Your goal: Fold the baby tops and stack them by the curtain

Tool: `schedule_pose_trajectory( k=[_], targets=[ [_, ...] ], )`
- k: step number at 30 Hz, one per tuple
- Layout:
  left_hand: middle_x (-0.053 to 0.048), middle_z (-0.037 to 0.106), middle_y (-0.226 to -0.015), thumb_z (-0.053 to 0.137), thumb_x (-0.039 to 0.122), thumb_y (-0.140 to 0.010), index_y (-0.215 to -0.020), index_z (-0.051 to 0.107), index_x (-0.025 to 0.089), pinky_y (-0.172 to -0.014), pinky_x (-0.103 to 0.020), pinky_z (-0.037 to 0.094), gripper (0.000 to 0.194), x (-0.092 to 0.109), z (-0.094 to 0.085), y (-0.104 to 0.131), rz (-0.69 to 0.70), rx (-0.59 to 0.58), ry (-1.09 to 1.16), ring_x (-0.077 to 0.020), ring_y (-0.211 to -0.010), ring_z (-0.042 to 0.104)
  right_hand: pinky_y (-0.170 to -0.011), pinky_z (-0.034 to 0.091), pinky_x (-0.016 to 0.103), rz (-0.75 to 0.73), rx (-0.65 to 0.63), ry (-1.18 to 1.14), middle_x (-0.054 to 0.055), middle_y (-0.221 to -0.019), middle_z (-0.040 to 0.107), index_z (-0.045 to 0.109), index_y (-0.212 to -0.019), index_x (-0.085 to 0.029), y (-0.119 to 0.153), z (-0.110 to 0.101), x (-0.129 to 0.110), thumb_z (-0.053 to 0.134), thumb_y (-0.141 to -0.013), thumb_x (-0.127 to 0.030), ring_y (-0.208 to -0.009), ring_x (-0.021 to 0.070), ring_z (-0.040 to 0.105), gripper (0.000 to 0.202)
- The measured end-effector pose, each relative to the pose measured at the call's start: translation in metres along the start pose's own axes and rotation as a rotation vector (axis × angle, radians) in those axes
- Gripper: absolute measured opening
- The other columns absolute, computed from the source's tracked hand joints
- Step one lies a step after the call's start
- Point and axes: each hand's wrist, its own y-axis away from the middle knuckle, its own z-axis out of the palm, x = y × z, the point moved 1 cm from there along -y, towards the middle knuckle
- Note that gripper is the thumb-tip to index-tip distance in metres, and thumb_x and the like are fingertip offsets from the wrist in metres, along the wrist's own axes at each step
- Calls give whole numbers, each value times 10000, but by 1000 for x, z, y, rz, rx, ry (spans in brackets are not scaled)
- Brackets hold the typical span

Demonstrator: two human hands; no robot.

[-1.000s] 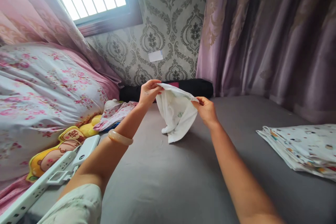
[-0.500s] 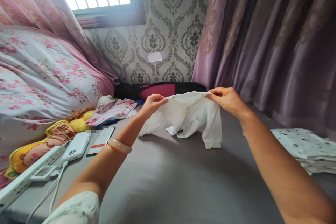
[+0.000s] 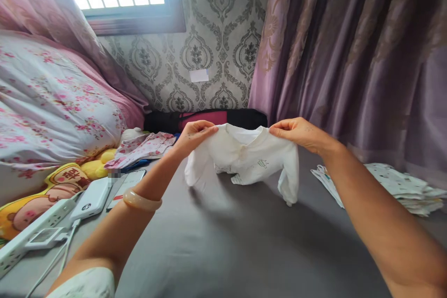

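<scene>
A small white long-sleeved baby top (image 3: pixel 244 153) hangs between my hands above the grey bed sheet (image 3: pixel 216 242), its neckline upward and a small printed motif on the chest. My left hand (image 3: pixel 197 135) pinches the shoulder on the left side of the collar. At the other shoulder my right hand (image 3: pixel 296 132) grips the cloth between thumb and fingers. Both sleeves droop to the sides, and the lower hem is bunched. A pale bangle (image 3: pixel 141 200) circles my left forearm.
Folded white printed clothes (image 3: pixel 405 186) are stacked at the right. On the left lie a power strip (image 3: pixel 38 233), a white power bank (image 3: pixel 91 198), a phone (image 3: pixel 127 188), a yellow cushion (image 3: pixel 63 184) and a pink-patterned garment (image 3: pixel 141 149). Behind is a black and magenta roll (image 3: pixel 206 118).
The top's neckline has dropped open and its chest now faces me more, with both sleeves hanging outward. My view has shifted slightly right, and both hands still hold the shoulders.
</scene>
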Motion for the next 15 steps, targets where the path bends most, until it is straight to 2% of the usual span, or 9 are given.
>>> schedule_pose_trajectory(
  k=[4, 10, 12, 15],
  targets=[
    [-2, 631, -660, 831, 436, -625, -758, 729, 179, -507, -216, 402, 307, 28, -8, -2, 73, 36, -55, -116, -588, 561, -478, 508, 250, -8, 34, 33, -3, -639, 693, 722, -723, -187, 7, -5, -18, 871, -595, -330, -563, 161, 649, 243],
    [-18, 643, -687, 793, 377, -684, -772, 718, 177, -543, -239, 459, 231, 62, -23, -2, 114, 180, -65, -146, -648, 611, -539, 511, 250, -101, 41, 13, -5, -674, 692, 726, -803, -219, 13, -10, -49, 811, -699, -434, -620, 148, 646, 254],
    [-18, 642, -683, 783, 368, -699, -799, 724, 176, -533, -238, 459, 224, 64, -24, -5, 94, 159, -57, -146, -642, 614, -536, 500, 250, -109, 34, 20, 3, -687, 696, 733, -821, -215, 10, -8, -50, 789, -721, -473, -609, 143, 634, 283],
    [-14, 613, -611, 813, 369, -667, -743, 720, 159, -475, -223, 416, 242, 56, -21, -13, -2, 39, -100, -128, -560, 580, -482, 449, 231, -103, 43, 85, -7, -637, 674, 736, -774, -192, 0, -4, -43, 807, -683, -492, -544, 120, 583, 321]
  ],
)
